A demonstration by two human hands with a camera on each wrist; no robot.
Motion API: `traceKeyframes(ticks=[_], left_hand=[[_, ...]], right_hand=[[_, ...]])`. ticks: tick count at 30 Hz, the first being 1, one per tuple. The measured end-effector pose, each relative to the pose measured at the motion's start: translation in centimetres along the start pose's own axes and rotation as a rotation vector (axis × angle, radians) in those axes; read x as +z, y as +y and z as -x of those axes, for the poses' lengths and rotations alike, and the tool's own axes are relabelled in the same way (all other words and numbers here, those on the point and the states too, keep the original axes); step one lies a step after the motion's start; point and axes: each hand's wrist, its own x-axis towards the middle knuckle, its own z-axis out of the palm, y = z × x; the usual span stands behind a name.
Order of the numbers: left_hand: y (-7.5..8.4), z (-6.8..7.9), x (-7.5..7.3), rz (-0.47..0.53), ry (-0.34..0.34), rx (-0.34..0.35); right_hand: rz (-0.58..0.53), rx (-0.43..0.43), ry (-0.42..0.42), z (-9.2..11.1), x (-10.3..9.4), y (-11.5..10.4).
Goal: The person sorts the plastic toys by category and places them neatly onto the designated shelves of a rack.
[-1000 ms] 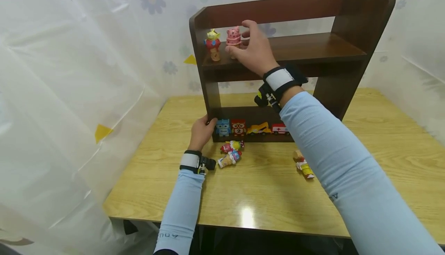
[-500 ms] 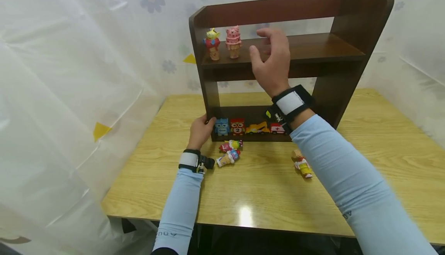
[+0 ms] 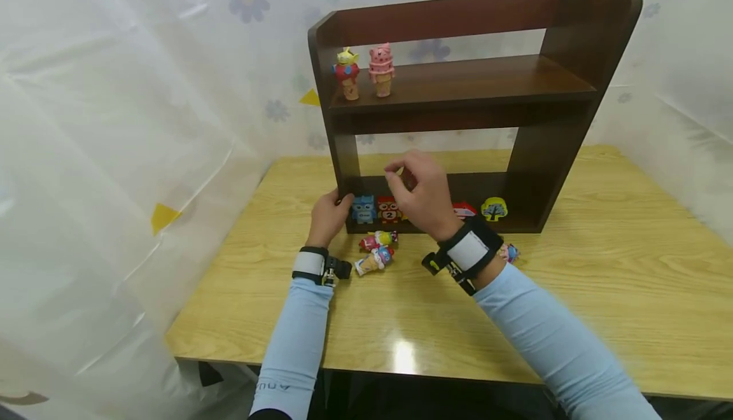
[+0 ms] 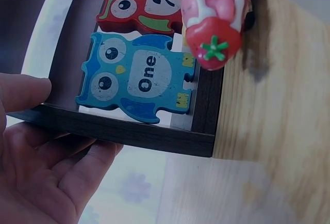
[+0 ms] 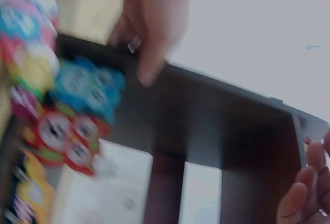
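A dark brown wooden shelf [image 3: 475, 79] stands on the table. My left hand [image 3: 329, 219] grips the lower edge of its left side panel, thumb inside and fingers outside. Just inside that panel stand a blue owl block [image 4: 139, 77] marked "One" and a red owl block [image 3: 389, 211] marked 2. My right hand [image 3: 425, 194] hovers before the lower compartment, fingers loosely bent, holding nothing, and hides part of the block row. On the upper board, a yellow-headed figure [image 3: 347, 75] and a pink ice-cream-cone figure [image 3: 382, 70] stand upright at the left.
Two colourful toy figures lie in front of the shelf: a pink-and-yellow one [image 3: 378, 240] and a cone-shaped one [image 3: 375, 259]. Another figure [image 3: 509, 252] shows past my right wrist. A red block [image 3: 464, 210] and a tree block [image 3: 494, 209] stand at the lower right.
My right hand has let go of the pink ice-cream-cone figure on the upper board, then come down in front of the lower compartment. The left hand keeps its grip on the shelf.
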Motion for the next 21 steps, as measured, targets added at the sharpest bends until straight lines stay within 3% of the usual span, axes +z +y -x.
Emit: traceKeyframes(ticks=[5, 11, 16, 21], left_hand=[[0.1, 0.2, -0.2, -0.003, 0.004, 0.010], [-0.1, 0.2, 0.0, -0.013, 0.016, 0.002], [0.0, 0.2, 0.1, -0.017, 0.013, -0.011], [0.0, 0.1, -0.1, -0.009, 0.011, -0.024]], right_hand=[[0.024, 0.140, -0.171, 3.8, 1.5, -0.2], [0.165, 0.360, -0.422, 7.7, 3.2, 0.0], [0.310, 0.490, -0.555, 8.9, 4.2, -0.2], [0.362, 0.554, -0.659, 8.7, 4.8, -0.3]])
